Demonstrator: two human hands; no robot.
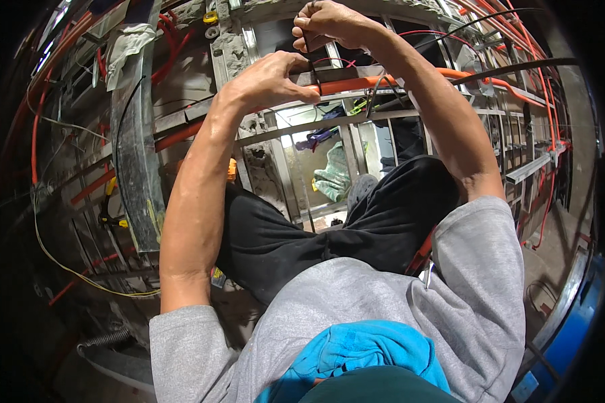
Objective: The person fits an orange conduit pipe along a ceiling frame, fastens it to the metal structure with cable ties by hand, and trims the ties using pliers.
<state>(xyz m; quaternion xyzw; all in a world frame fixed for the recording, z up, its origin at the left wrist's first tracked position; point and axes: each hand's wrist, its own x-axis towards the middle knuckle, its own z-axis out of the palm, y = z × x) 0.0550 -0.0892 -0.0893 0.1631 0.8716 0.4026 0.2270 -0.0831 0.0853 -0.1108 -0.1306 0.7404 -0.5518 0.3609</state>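
My right hand is closed in a pinch on the upper end of a thin black strip that looks like a cable tie. From there the strip runs down to an orange conduit, where its lower end meets the pipe; whether it loops fully around is hard to make out. Just left of the strip is my left hand, its thumb and fingers apart over the conduit. The thumb tip lies close to the pipe and strip. Some fingers of both hands are hidden.
Metal framing crosses below the hands, with openings between its bars. A greenish glove or cloth lies lower down. Black cables and red conduits enter from the right. A long metal channel stands left; a yellow tape roll sits ahead.
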